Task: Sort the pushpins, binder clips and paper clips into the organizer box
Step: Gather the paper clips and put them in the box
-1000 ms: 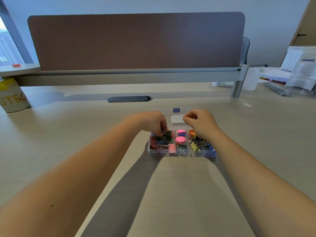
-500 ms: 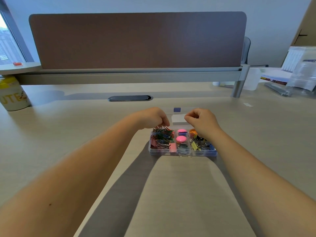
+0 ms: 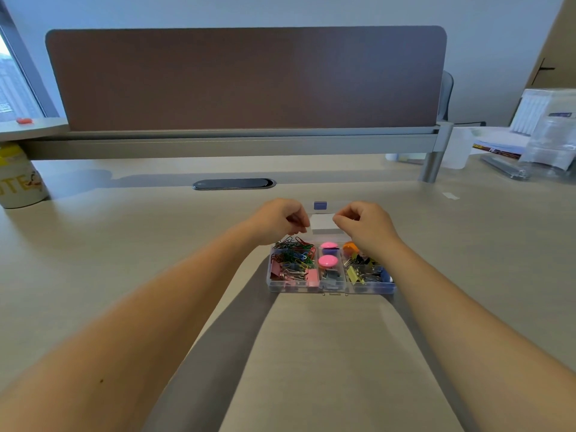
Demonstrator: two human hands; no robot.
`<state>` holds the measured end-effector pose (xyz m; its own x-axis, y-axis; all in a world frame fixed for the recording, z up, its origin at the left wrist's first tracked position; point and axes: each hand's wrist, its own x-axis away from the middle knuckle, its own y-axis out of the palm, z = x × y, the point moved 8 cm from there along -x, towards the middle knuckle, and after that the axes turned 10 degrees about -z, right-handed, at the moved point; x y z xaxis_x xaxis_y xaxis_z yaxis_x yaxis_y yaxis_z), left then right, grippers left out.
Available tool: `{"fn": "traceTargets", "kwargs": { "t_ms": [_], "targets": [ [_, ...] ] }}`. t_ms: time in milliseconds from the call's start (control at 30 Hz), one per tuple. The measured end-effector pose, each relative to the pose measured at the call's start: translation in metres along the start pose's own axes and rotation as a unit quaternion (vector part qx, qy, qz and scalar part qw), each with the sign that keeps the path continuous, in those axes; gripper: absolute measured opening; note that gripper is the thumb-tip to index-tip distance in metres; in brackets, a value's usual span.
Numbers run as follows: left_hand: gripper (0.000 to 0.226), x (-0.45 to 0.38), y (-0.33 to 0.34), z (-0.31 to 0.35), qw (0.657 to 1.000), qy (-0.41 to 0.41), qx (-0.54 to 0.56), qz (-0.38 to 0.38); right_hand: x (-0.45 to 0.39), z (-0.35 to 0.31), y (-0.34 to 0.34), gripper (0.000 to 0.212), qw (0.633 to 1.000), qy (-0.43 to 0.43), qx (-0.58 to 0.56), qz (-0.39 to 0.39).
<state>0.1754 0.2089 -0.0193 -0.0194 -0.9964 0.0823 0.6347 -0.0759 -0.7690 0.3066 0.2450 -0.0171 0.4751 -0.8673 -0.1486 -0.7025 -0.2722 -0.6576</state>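
- Sitting on the desk (image 3: 124, 275) between both forearms: clear plastic organizer box (image 3: 332, 287), lid (image 3: 322, 221) swung up at the far side.
- Left compartment: tangle of coloured paper clips (image 3: 293, 251) (green, blue, red, yellow) at the far end, pink binder clips (image 3: 307, 275) w/ silver handles nearer the front wall.
- Middle compartment: two pink round-headed pushpins (image 3: 328, 260), one behind the other; grey/blue bits below them, too small to ID.
- Right compartment: yellow, black and blue binder clips (image 3: 363, 272) mixed; an orange round piece (image 3: 350, 246) at the far end, partly behind the right wrist.
- Left hand (image 3: 277, 219): fingers curled, thumb and fingertips pinching the lid's left edge, just above the paper clips.
- Right hand (image 3: 364, 222): also curled, pinching the lid's right edge; hands apart w/ the lid between them.
- Lid is transparent, so its outline is hard to trace; a white label and a small blue tab (image 3: 320, 205) show on it.
- Box's far right corner is hidden by the right hand.
- Elsewhere: brown divider panel (image 3: 246, 79) along the desk's back, dark oval cable port (image 3: 233, 183), a mug (image 3: 18, 182) cut off at left edge, stacked papers and plastic items (image 3: 545, 135) far right (blurry).
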Motion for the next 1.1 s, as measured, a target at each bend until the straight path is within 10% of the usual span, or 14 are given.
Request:
{"fn": "traceTargets", "kwargs": {
  "t_ms": [1100],
  "targets": [
    [0.028,0.022,-0.011,-0.029,0.999,-0.042,-0.008,0.014,0.0,-0.005,0.014,0.019,1.0,0.013,0.007,-0.016]
  ]
}}
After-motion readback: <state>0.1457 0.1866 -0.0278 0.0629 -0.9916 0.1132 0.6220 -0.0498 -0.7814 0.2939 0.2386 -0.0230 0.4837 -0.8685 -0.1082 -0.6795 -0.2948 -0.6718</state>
